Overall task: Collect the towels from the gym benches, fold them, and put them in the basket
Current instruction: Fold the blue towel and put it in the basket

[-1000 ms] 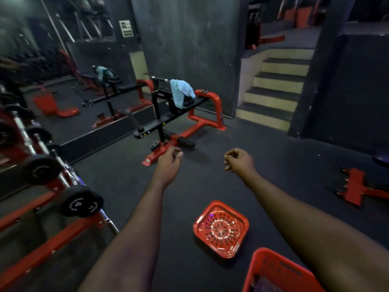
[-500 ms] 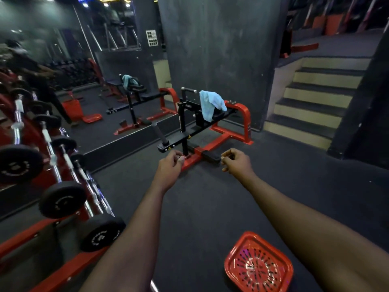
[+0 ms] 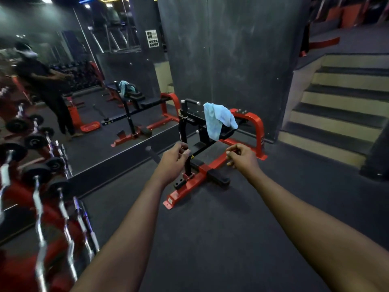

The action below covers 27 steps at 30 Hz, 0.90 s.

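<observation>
Bench [image 3: 255,123] now nearer and larger than half a second ago; the red basket has left the bottom edge. My left hand [image 3: 173,159] and right hand [image 3: 242,160] stay curled, holding nothing. The left overlaps the bench upright; contact unclear. Barbell rack [image 3: 42,207] blurred. Towel [image 3: 216,121]: light blue, crumpled, draped over the bench pad, one end hanging.

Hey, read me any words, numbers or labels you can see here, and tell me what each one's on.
No text can be read.
Wall poster: a grid of dark squares, too small.
Yellow sticker on the bench post: too small.
White label on its red foot: blurred.
Weight plates: markings blurred.
</observation>
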### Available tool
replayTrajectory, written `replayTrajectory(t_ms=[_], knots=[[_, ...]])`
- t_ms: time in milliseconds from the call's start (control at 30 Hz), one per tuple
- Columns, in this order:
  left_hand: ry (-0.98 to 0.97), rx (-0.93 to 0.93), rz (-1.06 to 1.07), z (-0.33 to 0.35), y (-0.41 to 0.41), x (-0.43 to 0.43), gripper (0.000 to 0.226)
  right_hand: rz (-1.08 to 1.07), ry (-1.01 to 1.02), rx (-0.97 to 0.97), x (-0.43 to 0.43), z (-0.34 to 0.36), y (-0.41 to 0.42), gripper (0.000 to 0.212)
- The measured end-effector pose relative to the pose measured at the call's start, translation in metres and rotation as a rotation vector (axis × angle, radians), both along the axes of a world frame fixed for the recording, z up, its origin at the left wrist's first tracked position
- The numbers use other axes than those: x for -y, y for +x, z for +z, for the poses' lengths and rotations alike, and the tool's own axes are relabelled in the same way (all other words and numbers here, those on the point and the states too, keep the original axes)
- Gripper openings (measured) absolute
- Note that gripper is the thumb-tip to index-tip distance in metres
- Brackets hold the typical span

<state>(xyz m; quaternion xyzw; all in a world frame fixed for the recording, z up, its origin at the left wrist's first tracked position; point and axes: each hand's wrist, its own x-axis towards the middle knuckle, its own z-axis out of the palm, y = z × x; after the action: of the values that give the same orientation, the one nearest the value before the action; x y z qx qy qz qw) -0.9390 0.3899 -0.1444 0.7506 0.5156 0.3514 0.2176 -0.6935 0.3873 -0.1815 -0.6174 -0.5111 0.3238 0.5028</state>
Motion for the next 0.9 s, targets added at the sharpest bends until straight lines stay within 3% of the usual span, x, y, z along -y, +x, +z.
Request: replayTrajectory(t_ms=[567, 900], knots=[[-0.033, 0.006, -0.141, -0.048, 0.082, -0.412, 0.021, -0.09, -0.015, 0.083, -0.368, -0.041, 0.082, 0.004], [-0.138, -0.07, -0.155, -0.096, 0.145, -0.605, 0.02, -0.047, -0.085, 0.199, -0.558, -0.091, 0.121, 0.02]])
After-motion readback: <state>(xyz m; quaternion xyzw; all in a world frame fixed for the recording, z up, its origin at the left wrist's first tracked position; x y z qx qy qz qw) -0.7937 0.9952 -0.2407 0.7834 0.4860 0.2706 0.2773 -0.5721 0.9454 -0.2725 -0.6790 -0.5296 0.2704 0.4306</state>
